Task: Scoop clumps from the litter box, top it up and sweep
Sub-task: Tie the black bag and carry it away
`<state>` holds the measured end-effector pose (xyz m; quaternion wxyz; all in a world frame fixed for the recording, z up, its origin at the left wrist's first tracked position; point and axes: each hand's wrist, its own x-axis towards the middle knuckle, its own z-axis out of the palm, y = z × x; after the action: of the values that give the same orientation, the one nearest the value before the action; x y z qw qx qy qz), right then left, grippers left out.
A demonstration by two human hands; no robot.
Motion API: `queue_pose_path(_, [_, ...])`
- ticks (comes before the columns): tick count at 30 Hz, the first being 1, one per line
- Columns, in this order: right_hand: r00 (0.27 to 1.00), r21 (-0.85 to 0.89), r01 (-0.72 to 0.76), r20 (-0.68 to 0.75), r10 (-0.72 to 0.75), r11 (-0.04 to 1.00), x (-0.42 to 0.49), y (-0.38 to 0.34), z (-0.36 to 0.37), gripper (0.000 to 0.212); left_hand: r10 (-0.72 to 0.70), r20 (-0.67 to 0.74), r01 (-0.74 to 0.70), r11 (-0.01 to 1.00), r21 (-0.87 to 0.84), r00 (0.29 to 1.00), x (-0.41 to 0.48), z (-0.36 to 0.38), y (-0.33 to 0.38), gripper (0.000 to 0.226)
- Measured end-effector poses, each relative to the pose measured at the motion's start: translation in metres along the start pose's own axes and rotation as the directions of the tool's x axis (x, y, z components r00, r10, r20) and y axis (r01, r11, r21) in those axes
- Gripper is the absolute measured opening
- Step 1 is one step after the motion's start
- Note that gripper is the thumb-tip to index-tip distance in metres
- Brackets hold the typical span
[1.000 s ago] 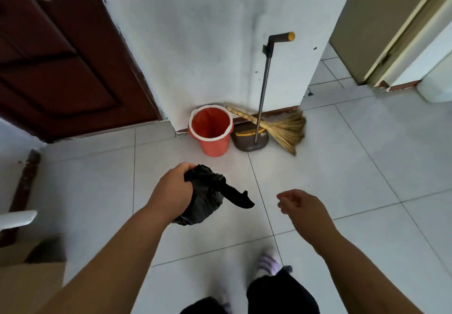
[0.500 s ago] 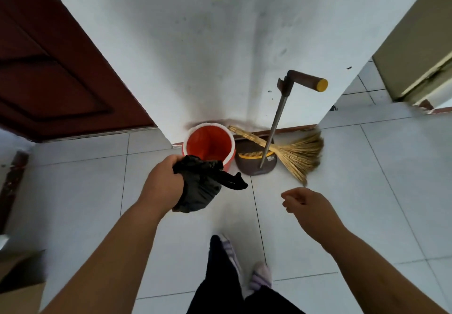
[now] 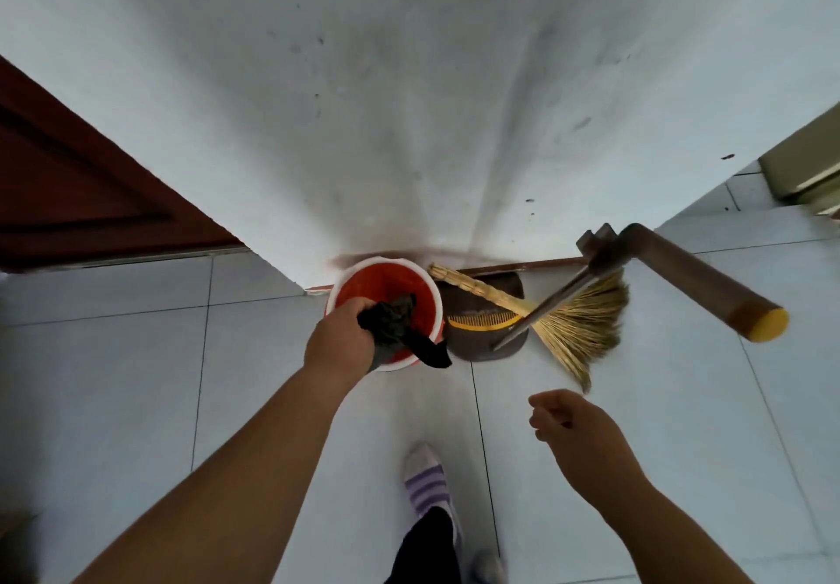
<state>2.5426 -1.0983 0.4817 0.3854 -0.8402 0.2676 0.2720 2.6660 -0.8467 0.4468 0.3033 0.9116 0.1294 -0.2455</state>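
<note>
I am looking down at my left hand (image 3: pixel 338 340), which is gripping a crumpled black plastic bag (image 3: pixel 394 324) with curled fingers and holding it right over the mouth of the round red plastic bucket with a white rim (image 3: pixel 391 276). A loose tail of the bag is hanging over the bucket's near rim. The bucket is standing on the pale tiled floor (image 3: pixel 113 379) against the corner of the scuffed white wall (image 3: pixel 363 106). Just right of the bucket a dark brown dustpan (image 3: pixel 477 342) is sitting, its long handle with a yellow end cap (image 3: pixel 700 283) rising toward me. A straw broom (image 3: pixel 577 329) is lying across the pan. My right hand (image 3: pixel 577 429) is hovering nearer me than the bucket and to its right, fingers loosely curled and holding nothing. A foot in a purple-striped sock (image 3: pixel 427 479) is stepping toward the bucket.
</note>
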Motion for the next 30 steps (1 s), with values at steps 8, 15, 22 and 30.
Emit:
queue_pose_path(8, [0.997,-0.025,-0.073,0.033,0.073,0.997,0.063,-0.008,0.027,0.017,-0.007,0.083,-0.008,0.985,0.175,0.997,0.102,0.031,-0.016,0.046])
queue_pose_path(15, [0.987,-0.026,-0.152,0.046,0.153,0.988,0.096,0.003,0.043,0.016,-0.031,0.195,-0.016,0.972,0.235,0.980,0.161,0.064,-0.027,0.041])
queue_pose_path(22, [0.975,-0.052,-0.211,0.065,0.214,0.976,0.118,0.017,0.055,0.015,-0.084,0.231,0.018,0.962,0.272,0.969,0.189,0.094,-0.049,0.038])
queue_pose_path(30, [0.972,-0.055,-0.225,0.050,0.228,0.973,0.118,0.023,0.053,0.018,-0.101,0.208,0.058,0.978,0.202,0.973,0.156,0.111,-0.056,0.045])
